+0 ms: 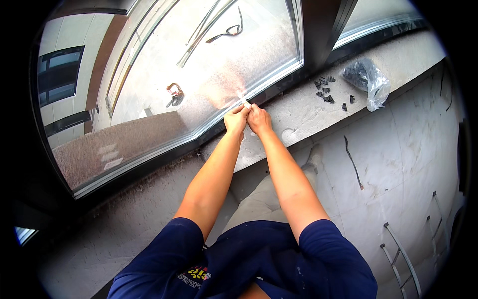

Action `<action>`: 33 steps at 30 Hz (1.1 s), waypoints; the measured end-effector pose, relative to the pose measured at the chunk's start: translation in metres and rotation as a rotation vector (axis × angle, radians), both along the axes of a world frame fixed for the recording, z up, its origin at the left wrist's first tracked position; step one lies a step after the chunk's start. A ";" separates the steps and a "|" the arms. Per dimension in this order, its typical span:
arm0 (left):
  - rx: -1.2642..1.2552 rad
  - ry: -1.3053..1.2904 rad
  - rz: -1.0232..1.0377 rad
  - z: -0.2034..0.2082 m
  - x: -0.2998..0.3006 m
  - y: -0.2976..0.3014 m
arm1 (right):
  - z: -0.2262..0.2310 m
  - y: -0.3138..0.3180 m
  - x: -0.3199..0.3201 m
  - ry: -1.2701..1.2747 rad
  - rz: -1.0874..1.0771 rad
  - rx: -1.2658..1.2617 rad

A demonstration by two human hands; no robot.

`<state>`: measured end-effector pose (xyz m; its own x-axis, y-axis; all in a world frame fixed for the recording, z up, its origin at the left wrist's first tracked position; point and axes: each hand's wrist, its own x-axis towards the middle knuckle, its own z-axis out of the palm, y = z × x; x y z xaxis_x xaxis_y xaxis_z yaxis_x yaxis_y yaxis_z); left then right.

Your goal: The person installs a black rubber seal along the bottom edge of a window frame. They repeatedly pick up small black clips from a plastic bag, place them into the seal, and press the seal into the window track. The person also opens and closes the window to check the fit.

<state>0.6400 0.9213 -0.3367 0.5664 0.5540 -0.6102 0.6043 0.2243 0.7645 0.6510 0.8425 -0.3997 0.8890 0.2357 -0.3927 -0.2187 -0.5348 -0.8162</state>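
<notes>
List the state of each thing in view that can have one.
Left hand: fingers closed, at a small white piece
Right hand: fingers closed, same piece
Bag: crumpled, part full; mouth unclear
Black bits: loose, scattered on the ledge
Windowpane: in its frame
Dark strip: slightly bent

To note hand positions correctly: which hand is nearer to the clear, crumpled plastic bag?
Right. The right hand is left of the clear plastic bag, apart from it; the left hand is farther left, beside the right.
</notes>
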 end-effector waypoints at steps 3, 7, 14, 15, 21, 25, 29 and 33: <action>0.017 0.034 0.008 0.001 0.004 0.001 | 0.004 0.001 0.000 0.023 -0.037 -0.005; -0.005 0.058 0.015 0.000 0.009 0.002 | 0.014 -0.001 0.004 0.121 -0.048 -0.018; 0.049 0.111 0.004 -0.009 0.023 0.002 | 0.013 -0.001 0.011 0.219 -0.086 0.020; 0.013 0.111 0.008 -0.008 0.023 0.002 | 0.008 -0.002 0.011 0.200 -0.078 0.048; 0.105 0.148 -0.088 0.010 0.005 0.004 | -0.020 0.008 -0.006 0.262 -0.114 0.415; 0.125 0.143 -0.063 0.012 -0.001 0.005 | -0.022 0.016 -0.014 0.266 -0.168 0.516; 0.160 0.107 -0.050 0.008 0.005 0.004 | -0.017 0.020 -0.010 0.172 -0.210 0.463; 0.193 0.090 -0.023 0.004 0.008 0.002 | -0.008 0.016 -0.005 0.247 -0.129 0.233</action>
